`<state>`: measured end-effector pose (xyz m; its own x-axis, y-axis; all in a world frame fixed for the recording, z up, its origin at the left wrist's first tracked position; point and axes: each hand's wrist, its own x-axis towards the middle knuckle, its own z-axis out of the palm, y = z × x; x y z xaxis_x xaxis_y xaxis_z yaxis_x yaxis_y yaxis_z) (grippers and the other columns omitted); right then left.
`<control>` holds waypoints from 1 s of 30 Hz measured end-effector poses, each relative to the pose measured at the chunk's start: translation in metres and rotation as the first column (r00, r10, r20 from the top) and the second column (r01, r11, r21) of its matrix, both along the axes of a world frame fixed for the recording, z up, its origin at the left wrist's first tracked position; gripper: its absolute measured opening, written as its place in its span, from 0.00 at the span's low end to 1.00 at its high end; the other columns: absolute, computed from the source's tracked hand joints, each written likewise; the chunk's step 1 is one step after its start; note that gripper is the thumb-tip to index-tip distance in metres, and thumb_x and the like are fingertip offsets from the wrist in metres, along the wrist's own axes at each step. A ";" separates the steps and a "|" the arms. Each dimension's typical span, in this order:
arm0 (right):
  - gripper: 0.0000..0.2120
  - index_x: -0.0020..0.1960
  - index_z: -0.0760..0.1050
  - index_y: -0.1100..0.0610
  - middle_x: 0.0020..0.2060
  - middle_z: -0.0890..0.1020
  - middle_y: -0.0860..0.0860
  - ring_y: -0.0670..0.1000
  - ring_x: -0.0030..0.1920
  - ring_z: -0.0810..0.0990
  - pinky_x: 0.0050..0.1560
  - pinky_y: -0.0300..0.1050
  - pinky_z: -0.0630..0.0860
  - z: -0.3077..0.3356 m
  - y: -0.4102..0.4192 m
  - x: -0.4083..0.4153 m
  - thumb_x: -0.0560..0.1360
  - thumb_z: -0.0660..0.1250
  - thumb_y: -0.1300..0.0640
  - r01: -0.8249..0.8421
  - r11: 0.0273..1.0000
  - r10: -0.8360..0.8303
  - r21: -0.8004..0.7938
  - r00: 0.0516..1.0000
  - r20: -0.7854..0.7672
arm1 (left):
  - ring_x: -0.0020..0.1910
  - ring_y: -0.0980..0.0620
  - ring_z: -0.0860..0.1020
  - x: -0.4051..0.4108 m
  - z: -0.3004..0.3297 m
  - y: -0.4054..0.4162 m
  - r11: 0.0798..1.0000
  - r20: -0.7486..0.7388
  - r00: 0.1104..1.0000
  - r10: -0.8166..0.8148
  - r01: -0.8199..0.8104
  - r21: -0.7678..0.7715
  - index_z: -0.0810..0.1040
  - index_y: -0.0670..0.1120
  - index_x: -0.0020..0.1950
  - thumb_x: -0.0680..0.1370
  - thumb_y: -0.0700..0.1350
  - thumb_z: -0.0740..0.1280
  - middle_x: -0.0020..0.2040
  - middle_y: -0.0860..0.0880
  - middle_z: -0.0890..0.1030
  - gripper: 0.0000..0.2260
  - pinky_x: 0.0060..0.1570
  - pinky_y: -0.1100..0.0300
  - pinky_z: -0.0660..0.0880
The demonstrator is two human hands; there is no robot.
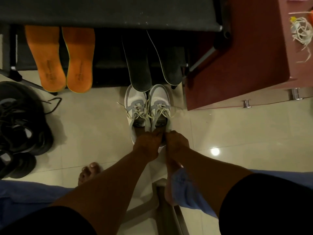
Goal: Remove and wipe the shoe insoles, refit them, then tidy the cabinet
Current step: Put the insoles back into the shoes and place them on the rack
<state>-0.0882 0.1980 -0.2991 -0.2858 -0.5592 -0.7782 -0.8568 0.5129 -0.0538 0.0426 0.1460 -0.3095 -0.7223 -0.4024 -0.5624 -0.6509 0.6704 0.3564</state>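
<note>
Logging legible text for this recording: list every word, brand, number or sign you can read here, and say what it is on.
Left orange insole: dark print near the heel, too blurred to read.
Right orange insole: similar dark print near the heel, too blurred to read.
White sneakers: dark mark inside each opening, not legible.
Dark insoles: no print visible.
Nothing else shows text.

Dark printing on the heel of each orange insole, too blurred to read. No other text, label, or number legible anywhere.
</note>
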 end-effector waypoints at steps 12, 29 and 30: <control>0.19 0.69 0.75 0.55 0.64 0.79 0.58 0.60 0.63 0.79 0.59 0.49 0.75 0.106 -0.042 -0.048 0.79 0.69 0.53 -0.178 0.984 0.178 -0.022 0.965 0.191 | 0.66 0.43 0.79 -0.027 0.117 -0.052 0.998 0.004 1.000 -0.008 0.008 0.059 0.75 0.47 0.73 0.81 0.47 0.66 0.69 0.44 0.79 0.20 0.66 0.54 0.74; 0.23 0.43 0.77 0.49 0.38 0.80 0.45 0.47 0.39 0.79 0.39 0.49 0.78 0.451 0.060 -0.020 0.70 0.69 0.29 -0.096 0.781 0.146 -0.617 0.989 0.031 | 0.42 0.59 0.76 0.010 0.407 -0.008 0.856 -0.747 0.585 0.316 -0.516 -0.043 0.76 0.59 0.47 0.78 0.55 0.70 0.44 0.57 0.77 0.05 0.39 0.61 0.72; 0.24 0.45 0.78 0.49 0.38 0.80 0.46 0.47 0.39 0.79 0.40 0.50 0.78 0.466 0.072 -0.019 0.69 0.69 0.28 -0.107 0.744 0.134 -0.660 0.991 -0.009 | 0.42 0.59 0.76 0.006 0.420 -0.007 0.849 -0.750 0.568 0.338 -0.528 -0.017 0.74 0.59 0.49 0.76 0.57 0.72 0.45 0.57 0.76 0.08 0.39 0.60 0.73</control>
